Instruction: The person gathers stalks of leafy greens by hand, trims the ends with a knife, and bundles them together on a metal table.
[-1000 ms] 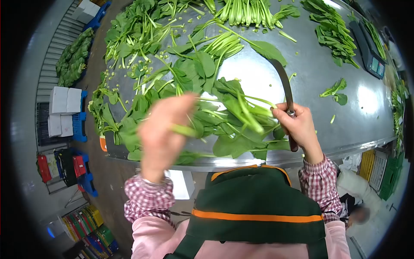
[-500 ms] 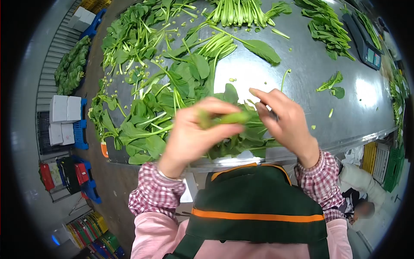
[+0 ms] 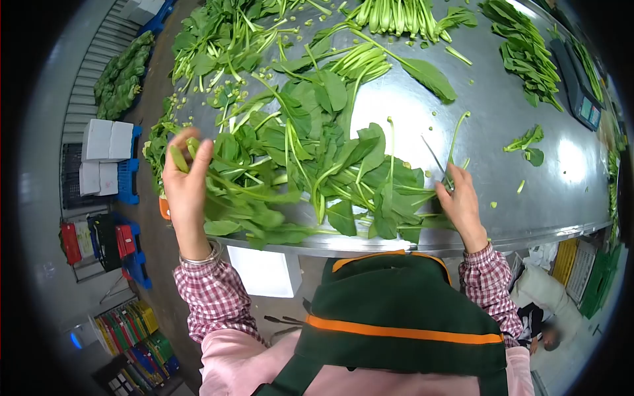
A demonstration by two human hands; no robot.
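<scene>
At the left part of the metal table, my left hand (image 3: 187, 191) is closed around the stems of some leafy greens (image 3: 254, 204), whose leaves trail to the right and are slightly blurred. My right hand (image 3: 460, 201) is low at the table's near edge, fingers closed on a small thin-bladed knife (image 3: 433, 153) that points up and left. A single cut stem (image 3: 456, 137) stands out just beyond those fingers. Between both hands lies a loose spread of leafy greens (image 3: 350, 165), with a small bundle of pale stems (image 3: 362, 63) behind it.
Trimmed bunches (image 3: 396, 16) lie at the far side, with more greens (image 3: 525, 53) beside a scale (image 3: 584, 99) at the right. Cut bits scatter the metal table (image 3: 489, 178). White boxes (image 3: 105, 140) are stacked at the left; a person (image 3: 538, 330) is at lower right.
My left hand has swung left with the greens, away from in front of my chest. My right hand has dropped slightly right and down. The view has shifted a little.
</scene>
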